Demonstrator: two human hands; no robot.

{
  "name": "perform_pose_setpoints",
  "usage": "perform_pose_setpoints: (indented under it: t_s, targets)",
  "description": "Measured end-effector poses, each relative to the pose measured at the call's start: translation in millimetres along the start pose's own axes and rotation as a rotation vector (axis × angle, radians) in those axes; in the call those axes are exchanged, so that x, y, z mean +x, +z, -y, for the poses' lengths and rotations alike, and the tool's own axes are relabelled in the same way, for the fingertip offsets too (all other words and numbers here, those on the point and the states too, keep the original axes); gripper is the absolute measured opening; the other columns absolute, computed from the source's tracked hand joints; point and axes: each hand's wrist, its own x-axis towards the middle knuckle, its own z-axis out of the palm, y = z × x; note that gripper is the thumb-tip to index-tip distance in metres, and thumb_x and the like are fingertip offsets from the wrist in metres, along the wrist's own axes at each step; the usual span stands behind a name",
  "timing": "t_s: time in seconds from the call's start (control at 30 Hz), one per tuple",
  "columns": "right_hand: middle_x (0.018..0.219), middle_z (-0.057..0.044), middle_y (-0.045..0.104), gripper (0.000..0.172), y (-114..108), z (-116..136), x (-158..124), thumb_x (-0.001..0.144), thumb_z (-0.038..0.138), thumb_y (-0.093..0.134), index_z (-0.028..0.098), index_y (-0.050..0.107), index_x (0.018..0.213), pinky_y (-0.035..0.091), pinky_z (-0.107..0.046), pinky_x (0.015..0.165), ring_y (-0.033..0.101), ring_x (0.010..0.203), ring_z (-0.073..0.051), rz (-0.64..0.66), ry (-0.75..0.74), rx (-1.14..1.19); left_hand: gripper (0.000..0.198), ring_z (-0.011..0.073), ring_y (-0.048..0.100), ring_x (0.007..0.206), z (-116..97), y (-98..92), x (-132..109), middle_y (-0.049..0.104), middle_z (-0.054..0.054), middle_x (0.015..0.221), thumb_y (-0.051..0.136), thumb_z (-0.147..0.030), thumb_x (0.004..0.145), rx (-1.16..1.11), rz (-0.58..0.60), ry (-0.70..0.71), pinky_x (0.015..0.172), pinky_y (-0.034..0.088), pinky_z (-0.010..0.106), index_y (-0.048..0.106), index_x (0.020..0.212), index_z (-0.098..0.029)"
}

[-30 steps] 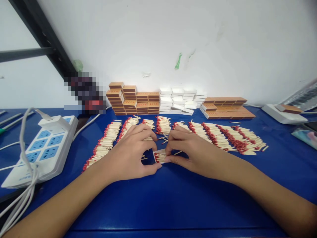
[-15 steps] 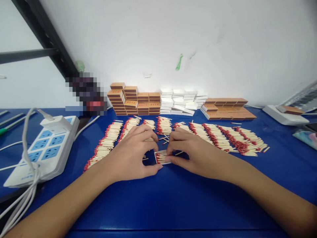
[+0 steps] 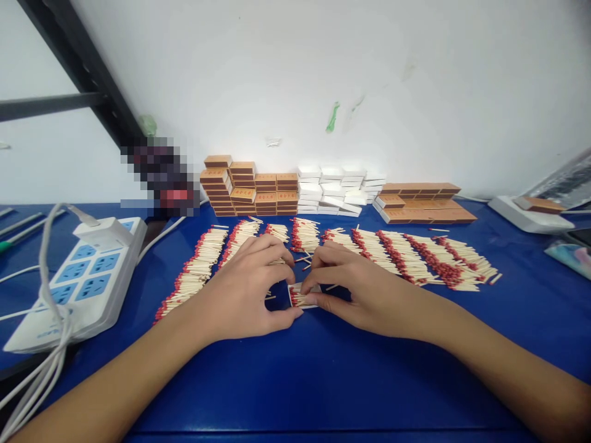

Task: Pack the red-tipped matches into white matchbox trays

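A small white matchbox tray (image 3: 290, 296) with red-tipped matches (image 3: 296, 297) in it lies on the blue table between my hands. My left hand (image 3: 252, 286) curves around the tray's left end, thumb at the front edge and fingertips at the back corner. Over the tray's right half, the fingertips and thumb of my right hand (image 3: 353, 283) are closed on matches inside it and hide part of them. Just behind my hands, a few loose matches (image 3: 303, 259) lie crosswise.
Piles of matches (image 3: 305, 235) spread in a row behind my hands. Along the wall stand stacked brown matchboxes (image 3: 265, 198), white trays (image 3: 310, 192) and more brown boxes (image 3: 429, 212). A power strip (image 3: 111, 301) with cables sits at left, a white box (image 3: 526, 215) at right.
My right fingertips have shifted slightly left, further over the matches in the tray. My left hand has stayed in nearly the same place around the tray.
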Motion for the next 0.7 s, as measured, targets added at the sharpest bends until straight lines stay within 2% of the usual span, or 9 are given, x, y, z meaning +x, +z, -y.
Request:
perform_pose_setpoints:
  t_s: [0.2, 0.4, 0.57, 0.7]
  targets:
    - [0.104, -0.007, 0.065, 0.014, -2.5, 1.7, 0.7, 0.105, 0.025, 0.068, 0.024, 0.081, 0.104, 0.052, -0.037, 0.086, 0.062, 0.098, -0.022, 0.009, 0.033, 0.048, 0.02, 0.0275, 0.063, 0.117, -1.1, 0.1, -0.7, 0.071, 0.006, 0.11, 0.084, -0.037, 0.087, 0.016, 0.002, -0.009, 0.11, 0.047, 0.049, 0.073, 0.093, -0.021]
    - [0.107, -0.008, 0.065, 0.018, 1.0, -0.4, 0.7, 0.108, 0.028, 0.063, 0.025, 0.081, 0.109, 0.052, -0.037, 0.088, 0.062, 0.101, -0.021, 0.028, 0.02, 0.129, 0.018, 0.026, 0.063, 0.113, -0.9, -0.2, 0.3, 0.071, 0.005, 0.108, 0.083, -0.037, 0.088, 0.002, 0.027, -0.016, 0.108, 0.047, 0.048, 0.074, 0.093, -0.022]
    - [0.107, -0.007, 0.064, 0.018, -0.5, -1.8, -1.0, 0.107, 0.024, 0.063, 0.025, 0.081, 0.11, 0.052, -0.037, 0.087, 0.062, 0.098, -0.021, 0.017, 0.025, 0.075, 0.018, 0.0262, 0.063, 0.114, -1.1, -0.1, 0.8, 0.072, 0.005, 0.109, 0.083, -0.035, 0.087, 0.005, 0.022, -0.019, 0.109, 0.047, 0.048, 0.073, 0.094, -0.022]
    - [0.105, -0.007, 0.065, 0.01, -3.7, 0.2, -1.0, 0.101, 0.02, 0.069, 0.023, 0.079, 0.1, 0.053, -0.037, 0.086, 0.063, 0.098, -0.022, 0.012, 0.052, 0.014, 0.02, 0.0271, 0.063, 0.114, -1.3, 0.0, 0.4, 0.072, 0.006, 0.11, 0.083, -0.037, 0.087, 0.011, 0.025, -0.025, 0.109, 0.047, 0.049, 0.073, 0.094, -0.021]
